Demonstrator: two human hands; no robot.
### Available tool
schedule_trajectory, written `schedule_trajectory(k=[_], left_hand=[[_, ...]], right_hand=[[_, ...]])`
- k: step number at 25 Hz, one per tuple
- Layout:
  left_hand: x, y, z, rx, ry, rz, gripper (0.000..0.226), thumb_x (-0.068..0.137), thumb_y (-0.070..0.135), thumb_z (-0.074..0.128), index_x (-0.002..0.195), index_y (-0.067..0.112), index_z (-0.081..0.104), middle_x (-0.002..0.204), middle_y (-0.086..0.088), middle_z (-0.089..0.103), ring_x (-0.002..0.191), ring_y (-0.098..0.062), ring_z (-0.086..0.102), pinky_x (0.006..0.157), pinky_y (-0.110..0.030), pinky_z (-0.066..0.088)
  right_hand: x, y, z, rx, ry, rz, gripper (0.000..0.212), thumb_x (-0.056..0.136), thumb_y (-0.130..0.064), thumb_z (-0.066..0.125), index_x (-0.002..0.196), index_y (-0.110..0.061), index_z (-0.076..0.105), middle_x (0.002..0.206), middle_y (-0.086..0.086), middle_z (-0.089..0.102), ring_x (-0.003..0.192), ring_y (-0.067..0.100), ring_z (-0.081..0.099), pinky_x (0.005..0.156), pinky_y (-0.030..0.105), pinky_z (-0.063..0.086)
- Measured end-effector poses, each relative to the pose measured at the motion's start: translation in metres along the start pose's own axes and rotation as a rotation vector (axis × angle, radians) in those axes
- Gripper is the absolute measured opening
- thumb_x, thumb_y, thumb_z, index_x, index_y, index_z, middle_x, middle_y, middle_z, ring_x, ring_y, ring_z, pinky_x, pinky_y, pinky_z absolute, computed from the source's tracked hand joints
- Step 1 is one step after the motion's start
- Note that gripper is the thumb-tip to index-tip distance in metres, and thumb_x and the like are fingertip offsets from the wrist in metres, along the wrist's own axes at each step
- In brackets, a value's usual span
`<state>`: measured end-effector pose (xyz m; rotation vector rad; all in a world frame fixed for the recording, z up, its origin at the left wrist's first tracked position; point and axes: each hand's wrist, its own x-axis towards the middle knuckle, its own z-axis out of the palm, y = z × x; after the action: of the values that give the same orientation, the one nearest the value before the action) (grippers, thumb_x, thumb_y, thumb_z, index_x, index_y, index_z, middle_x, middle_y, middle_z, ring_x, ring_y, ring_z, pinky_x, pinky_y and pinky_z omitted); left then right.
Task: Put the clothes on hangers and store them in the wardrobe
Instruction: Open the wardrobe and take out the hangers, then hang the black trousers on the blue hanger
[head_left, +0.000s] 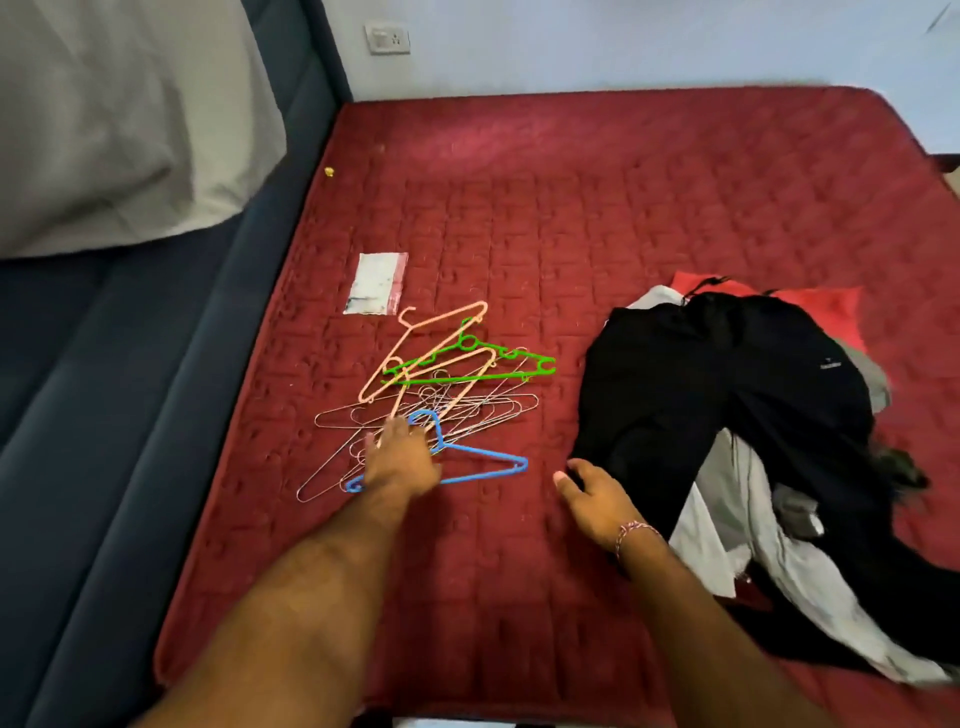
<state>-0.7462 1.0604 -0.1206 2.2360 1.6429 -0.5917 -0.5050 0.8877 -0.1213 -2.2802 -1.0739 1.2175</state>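
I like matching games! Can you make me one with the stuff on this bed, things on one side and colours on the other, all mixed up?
Things:
1. trousers on top of the clothes pile
2. hanger under the left hand
3. hanger lying farthest right in the heap
4. mattress

Colours:
A. green
B. dark red
C. black
D. blue

Pairs: 1-C, 2-D, 3-A, 4-B
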Motion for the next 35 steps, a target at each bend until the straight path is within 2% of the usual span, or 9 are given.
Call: schedule_trajectory(k=[4,8,11,18,20,26,30,32,35], left_hand=[[-0.008,0.013,-0.026,-0.043,0.083,-0.111,0.072,0.089,0.047,0.063,0.151,0.017,0.042,0.167,-0.010,0.023,0.157,-0.025,0.013,0.124,-0.055,0.016],[-0.036,0.075,-0.015,-0.043,0.060,0.194,0.069,0.089,0.045,0.063,0.149,0.015,0.045,0.158,-0.010,0.042,0.148,-0.027,0.036,0.120,-0.041,0.032],[-0.056,0.136,0.003,-0.157,-0.073,0.446,0.076,0.088,0.045,0.060,0.154,0.010,0.042,0.159,-0.012,0.043,0.148,-0.026,0.038,0.120,-0.032,0.027],[-0.064,0.264,0.009,-0.214,-0.129,0.682,0.071,0.091,0.036,0.065,0.154,0.014,0.042,0.157,-0.007,0.046,0.145,-0.025,0.041,0.119,-0.039,0.035],[-0.051,0.284,0.008,-0.244,-0.119,0.664,0.068,0.089,0.039,0.063,0.151,0.017,0.046,0.153,-0.005,0.050,0.142,-0.024,0.045,0.116,-0.043,0.040],[-0.021,0.354,0.025,-0.243,-0.120,0.580,0.057,0.088,0.033,0.059,0.143,0.020,0.054,0.146,-0.002,0.055,0.136,-0.023,0.049,0.112,-0.045,0.043],[-0.020,0.392,0.039,-0.354,-0.214,0.538,0.047,0.090,0.030,0.062,0.136,0.020,0.061,0.136,-0.001,0.061,0.129,-0.020,0.055,0.111,-0.038,0.043],[-0.021,0.415,0.035,-0.539,-0.266,0.379,0.030,0.093,0.027,0.066,0.121,0.018,0.069,0.121,-0.002,0.069,0.114,-0.019,0.063,0.105,-0.037,0.049],[-0.023,0.451,0.023,-1.099,-0.442,-0.055,0.015,0.096,0.029,0.068,0.094,0.014,0.065,0.094,-0.006,0.066,0.091,-0.024,0.065,0.083,-0.041,0.057]], right_hand=[[-0.007,0.035,-0.039,0.054,-0.003,0.050,0.062,0.103,-0.051,0.050,0.152,-0.014,0.045,0.152,0.011,0.050,0.138,0.029,0.049,0.117,0.036,0.035],[-0.023,0.047,-0.059,0.067,-0.025,0.038,0.060,0.103,-0.048,0.052,0.152,-0.014,0.045,0.154,0.009,0.049,0.140,0.026,0.049,0.118,0.035,0.035],[-0.043,0.069,-0.077,-0.014,-0.029,0.059,0.062,0.102,-0.045,0.055,0.153,-0.011,0.043,0.156,0.010,0.045,0.142,0.027,0.045,0.120,0.036,0.033],[-0.042,0.140,-0.160,-0.305,0.062,0.157,0.063,0.098,-0.046,0.055,0.151,-0.016,0.042,0.157,0.008,0.040,0.142,0.032,0.041,0.115,0.047,0.038],[-0.025,0.153,-0.181,-0.489,0.062,0.104,0.065,0.095,-0.048,0.054,0.151,-0.018,0.039,0.159,0.005,0.035,0.142,0.031,0.038,0.113,0.049,0.039],[0.054,0.221,-0.224,-0.536,0.000,0.185,0.061,0.096,-0.051,0.052,0.149,-0.023,0.046,0.169,0.008,0.013,0.152,0.030,0.017,0.122,0.050,0.022],[0.069,0.236,-0.231,-0.622,-0.062,0.137,0.066,0.092,-0.056,0.053,0.141,-0.013,0.053,0.151,0.007,0.045,0.141,0.030,0.039,0.115,0.045,0.035],[0.064,0.236,-0.242,-0.433,-0.113,0.066,0.065,0.085,-0.060,0.059,0.130,-0.014,0.062,0.133,0.002,0.059,0.130,0.028,0.051,0.106,0.041,0.045],[0.042,0.232,-0.257,0.169,-0.291,0.027,0.038,0.088,-0.045,0.072,0.116,-0.021,0.075,0.118,-0.007,0.072,0.119,0.014,0.065,0.107,0.034,0.048]])
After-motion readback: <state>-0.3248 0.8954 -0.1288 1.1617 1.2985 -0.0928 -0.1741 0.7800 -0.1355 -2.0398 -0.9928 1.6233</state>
